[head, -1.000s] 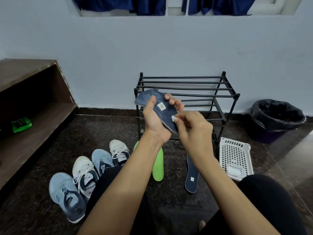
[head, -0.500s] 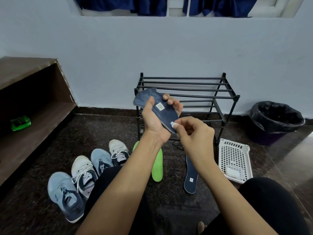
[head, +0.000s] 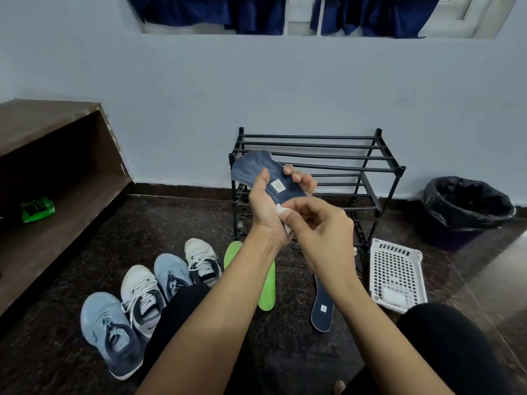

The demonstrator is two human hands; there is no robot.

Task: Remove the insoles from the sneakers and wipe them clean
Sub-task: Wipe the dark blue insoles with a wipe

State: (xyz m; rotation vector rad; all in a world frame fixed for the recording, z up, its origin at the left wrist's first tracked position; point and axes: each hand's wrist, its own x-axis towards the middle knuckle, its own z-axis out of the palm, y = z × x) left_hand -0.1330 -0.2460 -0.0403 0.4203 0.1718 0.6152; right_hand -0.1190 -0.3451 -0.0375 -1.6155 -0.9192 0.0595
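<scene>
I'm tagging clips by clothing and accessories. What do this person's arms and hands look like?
The left arm and right arm are bare as far as the frame's edge, with no sleeves in view. The left hand and right hand wear no gloves, and no watch, bracelet or ring shows.

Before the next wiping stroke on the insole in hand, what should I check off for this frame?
1. Left hand grips the held insole: ok.
2. Right hand pinches the white wipe: ok.
3. White wipe touches the held insole's near end: ok.
4. Held insole's surface already clean: cannot tell.
5. Bin open for the used wipe: ok.
</scene>
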